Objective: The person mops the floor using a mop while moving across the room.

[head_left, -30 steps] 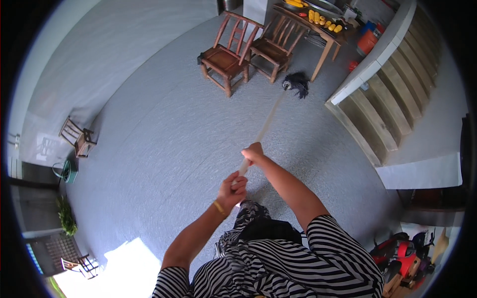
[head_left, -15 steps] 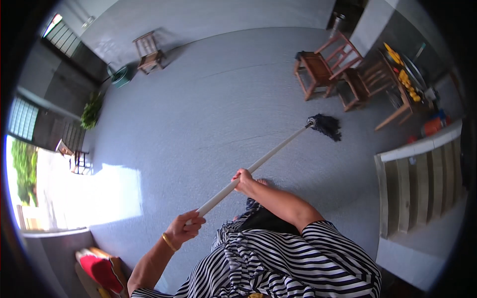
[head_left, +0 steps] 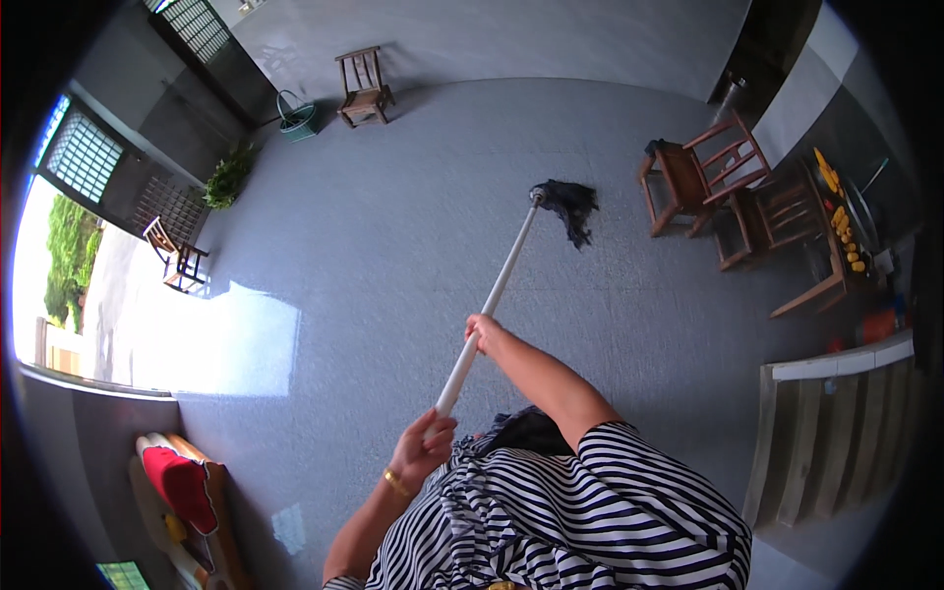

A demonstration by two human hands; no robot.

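A mop [head_left: 505, 265] with a long white handle slants away from me across the grey floor. Its dark, stringy head [head_left: 569, 208] lies on the floor ahead, a little right of the middle. My right hand [head_left: 482, 332] is wrapped round the handle partway along it. Close to my body, my left hand [head_left: 425, 447], with a gold bracelet at the wrist, grips the handle's near end. Both hands are closed on the mop, the right one farther out than the left.
Wooden chairs [head_left: 685, 187] stand by a table with yellow fruit [head_left: 844, 231] at the right. Another chair [head_left: 364, 93], a green basket [head_left: 298, 120] and a plant [head_left: 228, 179] line the far left. Steps [head_left: 836, 433] rise at lower right; sunlight falls through the left doorway.
The mop head has swept left and farther away across the floor, and the handle stands steeper. My left hand has shifted right; my right hand has moved slightly forward. The view has turned.
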